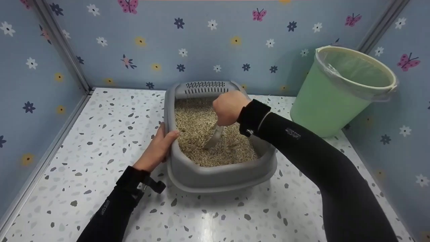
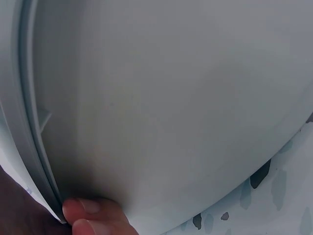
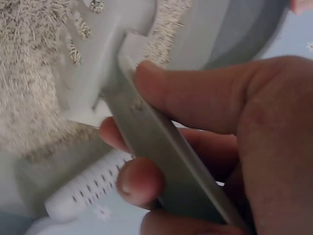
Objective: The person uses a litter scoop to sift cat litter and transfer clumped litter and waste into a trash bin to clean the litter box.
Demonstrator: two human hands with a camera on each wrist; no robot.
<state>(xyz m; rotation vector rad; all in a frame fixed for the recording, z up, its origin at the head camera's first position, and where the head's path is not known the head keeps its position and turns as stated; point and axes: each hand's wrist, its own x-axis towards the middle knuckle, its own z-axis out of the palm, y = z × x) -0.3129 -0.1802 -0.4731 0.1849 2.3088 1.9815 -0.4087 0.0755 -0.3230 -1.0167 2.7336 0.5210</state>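
Observation:
A grey litter box [image 1: 215, 179] stands on the floor, filled with tan pellet litter [image 1: 195, 117]. My right hand [image 1: 231, 107] grips the handle of a pale grey litter scoop [image 1: 214, 138] above the box's middle. The scoop tilts down, its lower end in the litter. In the right wrist view, the thumb and fingers wrap the scoop handle [image 3: 151, 142], and the slotted head [image 3: 105, 54] lies against the pellets. My left hand [image 1: 158, 148] holds the box's left rim, thumb over the top. Its fingertips [image 2: 93, 215] show under the rim along the outer wall [image 2: 161, 112].
A light green bin [image 1: 322, 97] with a clear liner [image 1: 331, 72] stands at the back right, close to the right forearm. Patterned blue wall panels [image 1: 201, 43] enclose the back and both sides. The floor [image 1: 100, 141] is white with grey specks.

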